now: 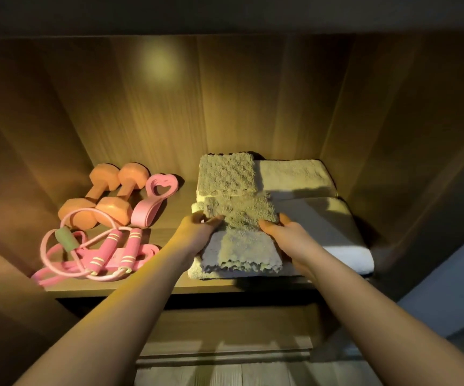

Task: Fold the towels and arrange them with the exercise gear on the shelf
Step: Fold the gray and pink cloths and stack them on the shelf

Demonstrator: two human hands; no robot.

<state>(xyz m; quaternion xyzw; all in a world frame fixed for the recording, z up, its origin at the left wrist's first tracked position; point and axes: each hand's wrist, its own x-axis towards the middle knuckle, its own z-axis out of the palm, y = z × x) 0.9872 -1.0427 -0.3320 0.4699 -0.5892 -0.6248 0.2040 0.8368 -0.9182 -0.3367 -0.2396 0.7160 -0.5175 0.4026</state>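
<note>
The towel [246, 240] lies between our left hand [197, 232] and right hand [283, 232]; each one pinches a side edge. It is a nubby, folded terry rectangle

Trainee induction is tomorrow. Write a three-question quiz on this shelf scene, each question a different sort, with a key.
1. True or false: two orange dumbbells lie left of the white towel.
2. Multiple choice: the left hand and right hand both have a grip on: A the heart-shaped ring; B the front textured towel; C a dumbbell.
3. Fill the gap: the pink jump rope lies at the shelf's ___ left, nearer the camera than the dumbbells.
Key: 1 true; 2 B; 3 front.
</note>
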